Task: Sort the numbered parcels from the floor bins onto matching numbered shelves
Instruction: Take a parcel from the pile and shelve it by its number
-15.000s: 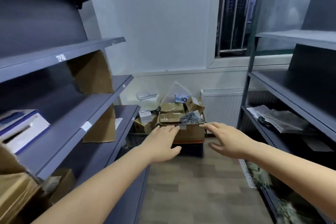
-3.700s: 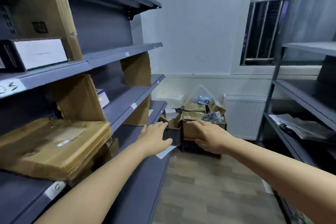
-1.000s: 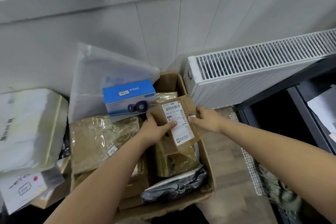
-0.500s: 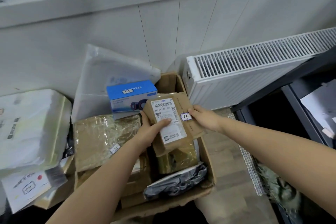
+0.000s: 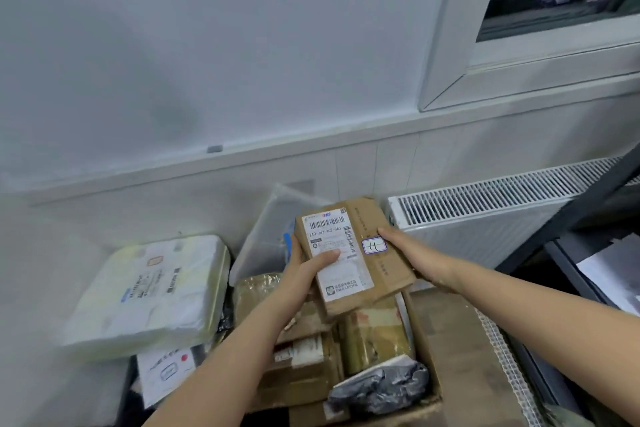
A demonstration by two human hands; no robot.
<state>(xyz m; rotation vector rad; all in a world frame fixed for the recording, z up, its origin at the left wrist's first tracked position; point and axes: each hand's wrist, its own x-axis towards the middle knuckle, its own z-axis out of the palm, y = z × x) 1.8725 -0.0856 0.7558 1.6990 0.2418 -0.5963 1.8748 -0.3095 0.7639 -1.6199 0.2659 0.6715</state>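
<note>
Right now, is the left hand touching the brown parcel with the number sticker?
Touching. The head view shows the left hand gripping the brown parcel, its thumb pressed on the white label.

Box (image 5: 353, 253) held above the carton (image 5: 424, 333) of parcels, padded mailer (image 5: 149, 291) left, radiator (image 5: 485, 215) right (against the wall)

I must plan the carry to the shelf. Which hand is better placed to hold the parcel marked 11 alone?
Probably the left hand: its thumb lies across the label and its fingers wrap the brown parcel. The right hand only steadies the right edge.
</note>
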